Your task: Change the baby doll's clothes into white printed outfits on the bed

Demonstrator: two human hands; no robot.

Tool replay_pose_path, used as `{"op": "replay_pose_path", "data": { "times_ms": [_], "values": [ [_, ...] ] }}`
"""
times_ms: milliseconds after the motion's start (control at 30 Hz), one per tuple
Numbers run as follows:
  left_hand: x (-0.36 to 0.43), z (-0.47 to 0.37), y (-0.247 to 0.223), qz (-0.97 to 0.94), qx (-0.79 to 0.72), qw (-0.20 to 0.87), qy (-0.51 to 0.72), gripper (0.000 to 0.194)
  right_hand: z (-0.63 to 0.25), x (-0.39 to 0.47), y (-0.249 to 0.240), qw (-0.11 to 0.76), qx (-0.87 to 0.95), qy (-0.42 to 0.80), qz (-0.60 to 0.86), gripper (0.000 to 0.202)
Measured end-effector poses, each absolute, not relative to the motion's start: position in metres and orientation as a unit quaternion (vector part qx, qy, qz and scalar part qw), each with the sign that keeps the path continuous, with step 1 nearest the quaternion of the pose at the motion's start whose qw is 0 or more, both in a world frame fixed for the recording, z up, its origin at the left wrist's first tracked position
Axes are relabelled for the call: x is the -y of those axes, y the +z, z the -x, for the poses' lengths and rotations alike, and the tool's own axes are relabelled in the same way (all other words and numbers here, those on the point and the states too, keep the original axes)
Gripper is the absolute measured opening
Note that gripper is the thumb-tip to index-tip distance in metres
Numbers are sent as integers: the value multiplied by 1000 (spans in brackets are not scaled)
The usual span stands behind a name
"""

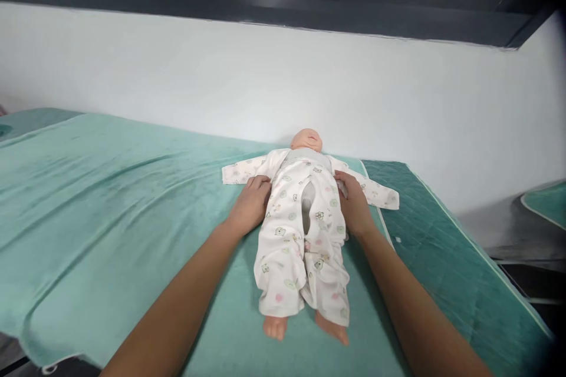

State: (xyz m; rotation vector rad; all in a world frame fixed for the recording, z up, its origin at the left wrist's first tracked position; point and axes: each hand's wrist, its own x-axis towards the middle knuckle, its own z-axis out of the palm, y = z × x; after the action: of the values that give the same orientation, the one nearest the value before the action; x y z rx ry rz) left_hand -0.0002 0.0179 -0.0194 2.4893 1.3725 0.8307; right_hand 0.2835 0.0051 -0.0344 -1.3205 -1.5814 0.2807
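Note:
A baby doll (308, 140) lies on its back in the middle of the bed, head toward the wall and bare feet toward me. It wears a white long-sleeved top (244, 171) with its arms spread, and white printed split-crotch pants (283, 235) pulled up high over the belly. My left hand (252, 203) is closed at the left side of the pants, its fingertips partly hidden against the cloth. On the opposite side, my right hand (355, 203) has its fingers curled on the clothing at the doll's waist. Which layer each hand grips is hard to make out.
Under the doll lies a light green sheet (110, 206), wrinkled at the left. A darker green quilted mat (437, 259) shows at the right. The white wall (186, 76) rises right behind the doll's head, below a dark window frame (331, 6).

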Motion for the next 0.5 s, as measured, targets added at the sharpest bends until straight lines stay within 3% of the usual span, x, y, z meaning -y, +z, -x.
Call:
{"op": "replay_pose_path", "data": {
  "times_ms": [100, 267, 500],
  "values": [
    [6, 8, -18, -870, -430, 59, 235, 27, -290, 25, -50, 456, 685, 63, 565, 38],
    [24, 10, -11, -896, -366, 96, 234, 23, -288, 74, -54, 365, 735, 40, 570, 41],
    [29, -4, -8, -831, -378, 249, 324, 35, -282, 82, -37, 368, 797, 77, 473, 26]
  ]
}}
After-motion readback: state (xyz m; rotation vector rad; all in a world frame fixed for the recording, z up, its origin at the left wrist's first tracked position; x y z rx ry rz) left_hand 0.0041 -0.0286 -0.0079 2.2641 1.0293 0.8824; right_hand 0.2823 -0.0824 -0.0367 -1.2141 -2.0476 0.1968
